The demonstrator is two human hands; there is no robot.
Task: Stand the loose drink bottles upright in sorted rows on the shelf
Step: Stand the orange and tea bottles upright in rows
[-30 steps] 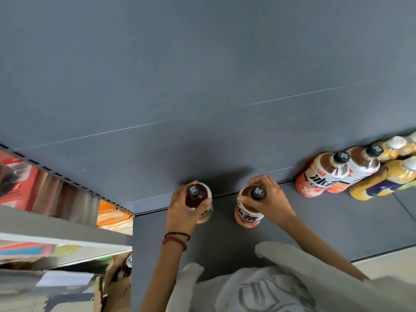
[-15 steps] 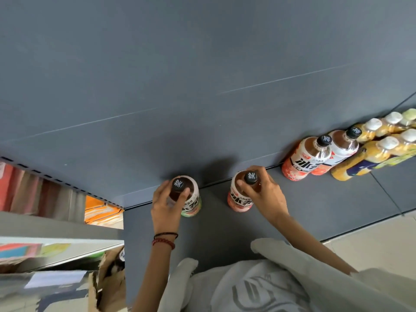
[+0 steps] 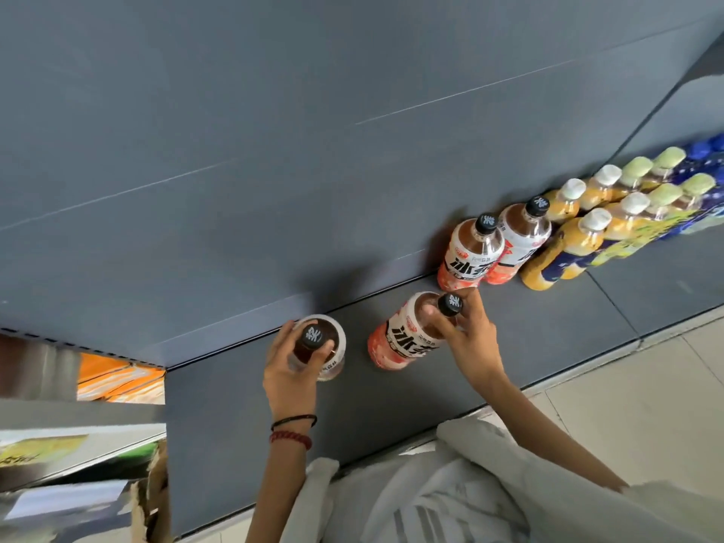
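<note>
Two iced-tea bottles with black caps and orange-white labels stand on the dark grey shelf (image 3: 548, 331). My left hand (image 3: 288, 370) grips the left tea bottle (image 3: 327, 346) around its neck and cap. My right hand (image 3: 468, 335) holds the right tea bottle (image 3: 403, 339) by its neck, just under the cap. Farther right, against the back wall, two more tea bottles (image 3: 474, 252) stand upright beside yellow juice bottles (image 3: 568, 244) with white caps, then green-capped bottles (image 3: 666, 194) and blue bottles (image 3: 705, 186).
The shelf's grey back wall (image 3: 274, 150) rises behind everything. A neighbouring shelf unit with orange goods (image 3: 117, 378) is at the left, with a torn cardboard box (image 3: 151, 499) below it. Pale floor tiles (image 3: 627, 405) run along the shelf's front edge at the right.
Both hands have carried their tea bottles to the right along the shelf, closer to the standing row. The view has shifted, so more of the row at the right shows.
</note>
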